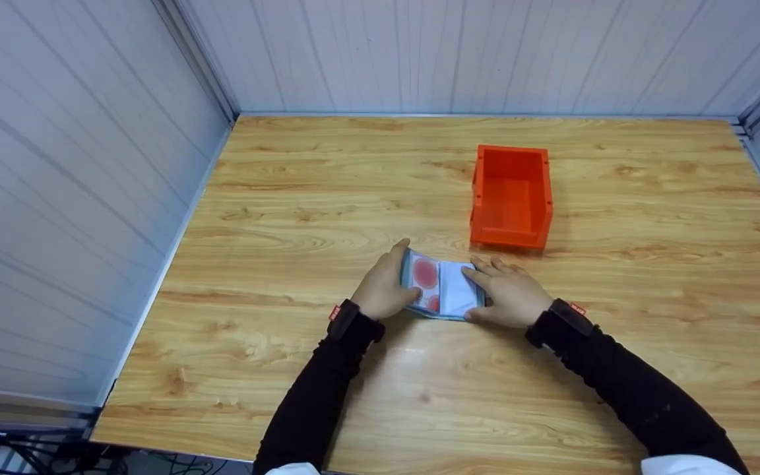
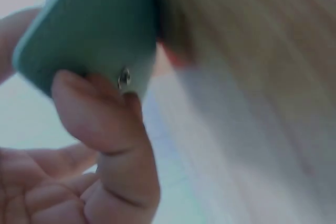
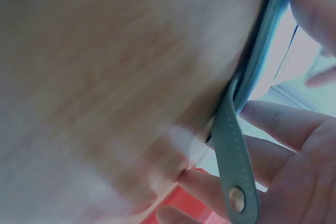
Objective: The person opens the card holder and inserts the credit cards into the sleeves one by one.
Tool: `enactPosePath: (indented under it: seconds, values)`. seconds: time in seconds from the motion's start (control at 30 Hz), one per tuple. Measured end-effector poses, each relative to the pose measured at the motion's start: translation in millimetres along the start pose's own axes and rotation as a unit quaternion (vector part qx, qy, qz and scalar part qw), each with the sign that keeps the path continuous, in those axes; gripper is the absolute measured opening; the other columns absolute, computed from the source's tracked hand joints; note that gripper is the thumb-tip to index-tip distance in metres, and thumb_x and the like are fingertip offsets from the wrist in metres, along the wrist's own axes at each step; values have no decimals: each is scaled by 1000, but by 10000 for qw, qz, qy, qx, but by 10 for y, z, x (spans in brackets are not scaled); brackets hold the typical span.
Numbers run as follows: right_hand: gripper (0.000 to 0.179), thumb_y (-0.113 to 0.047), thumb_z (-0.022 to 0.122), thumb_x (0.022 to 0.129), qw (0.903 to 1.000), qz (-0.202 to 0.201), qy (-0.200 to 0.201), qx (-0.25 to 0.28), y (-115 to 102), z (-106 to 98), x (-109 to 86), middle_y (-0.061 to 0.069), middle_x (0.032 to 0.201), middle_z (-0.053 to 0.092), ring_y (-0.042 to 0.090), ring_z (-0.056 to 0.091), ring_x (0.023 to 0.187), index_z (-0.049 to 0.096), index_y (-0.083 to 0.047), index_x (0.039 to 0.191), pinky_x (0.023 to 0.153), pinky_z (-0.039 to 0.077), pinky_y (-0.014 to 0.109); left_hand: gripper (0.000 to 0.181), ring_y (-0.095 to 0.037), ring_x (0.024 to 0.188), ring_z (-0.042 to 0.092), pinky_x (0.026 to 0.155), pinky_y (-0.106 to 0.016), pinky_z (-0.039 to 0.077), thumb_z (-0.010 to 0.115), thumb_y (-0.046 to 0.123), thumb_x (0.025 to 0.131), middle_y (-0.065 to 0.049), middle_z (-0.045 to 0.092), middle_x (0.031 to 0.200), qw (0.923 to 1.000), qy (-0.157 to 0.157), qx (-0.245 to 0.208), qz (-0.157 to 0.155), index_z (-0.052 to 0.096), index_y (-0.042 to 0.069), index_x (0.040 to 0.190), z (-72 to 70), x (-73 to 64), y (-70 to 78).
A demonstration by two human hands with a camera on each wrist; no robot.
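Observation:
A small green card holder point(image 1: 439, 287) lies opened out on the table, with a red-patterned panel on its left and a white one on its right. My left hand point(image 1: 383, 284) grips the left cover, thumb over the inner panel. In the left wrist view, the fingers curl against the cover's green outside point(image 2: 105, 30), beside a metal snap stud point(image 2: 124, 78). My right hand point(image 1: 512, 293) rests on the right side, fingers extended, index finger over the white panel and thumb by the lower corner. A strap point(image 3: 234, 156) with a snap hangs off that edge.
An orange bin point(image 1: 541, 198) stands on the wood-grain table point(image 1: 274, 264) just beyond my right hand. White panel walls point(image 1: 353, 59) border the back and the sides. Cables point(image 1: 189, 464) show below the table's front left edge.

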State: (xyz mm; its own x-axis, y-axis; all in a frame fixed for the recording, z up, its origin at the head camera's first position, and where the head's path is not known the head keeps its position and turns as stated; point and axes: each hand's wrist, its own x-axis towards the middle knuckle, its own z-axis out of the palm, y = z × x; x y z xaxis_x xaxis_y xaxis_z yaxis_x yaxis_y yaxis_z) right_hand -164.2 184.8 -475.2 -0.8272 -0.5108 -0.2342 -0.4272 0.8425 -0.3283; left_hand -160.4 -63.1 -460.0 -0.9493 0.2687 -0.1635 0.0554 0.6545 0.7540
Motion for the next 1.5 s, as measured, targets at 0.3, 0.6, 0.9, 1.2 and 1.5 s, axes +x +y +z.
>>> enactPosePath:
  seconds: [0.3, 0.6, 0.9, 1.2, 1.5]
  values:
    - [85, -49, 74, 81, 9999, -113, 129, 22, 49, 20, 2, 18, 158, 32, 48, 30, 142, 40, -11, 150, 115, 23, 65, 95, -23, 99, 54, 87, -33, 52, 70, 10, 76, -21, 50, 124, 9963, 306, 449, 668, 18, -3, 154, 260, -75, 252]
    - [82, -44, 73, 82, 9995, -211, 251, 4, 82, 15, -22, 20, 156, 33, 50, 32, 140, 42, -6, 148, 115, 21, 65, 77, -26, 107, 54, 91, -32, 52, 74, 22, 78, -17, 47, 126, 9765, 390, 1663, 1313, 42, -4, 143, 565, -44, 408]
    - [78, -40, 72, 82, 9992, 18, 351, 204, 177, -54, -108, 21, 155, 35, 46, 31, 142, 44, -5, 146, 113, 23, 67, 67, -24, 99, 57, 75, -29, 57, 74, 42, 78, -12, 56, 115, 9291, 825, 3334, 1370, 58, 1, 128, 801, 17, 510]
    - [40, -22, 77, 81, 9954, -90, 928, 228, 333, -85, -192, 25, 136, 56, 45, 51, 126, 67, -1, 114, 105, 39, 60, 49, -23, 91, 52, 74, -30, 48, 70, 40, 77, -7, 57, 104, 8977, 874, 4033, 1547, 65, 5, 111, 924, 77, 513]
    - [24, -19, 76, 82, 9943, -17, 1026, 284, 369, -116, -212, 26, 130, 60, 44, 57, 120, 70, -2, 99, 101, 44, 57, 62, -25, 104, 50, 88, -32, 48, 69, 53, 81, -9, 55, 117, 9244, 221, 3480, 1545, 62, 6, 122, 793, 96, 457]
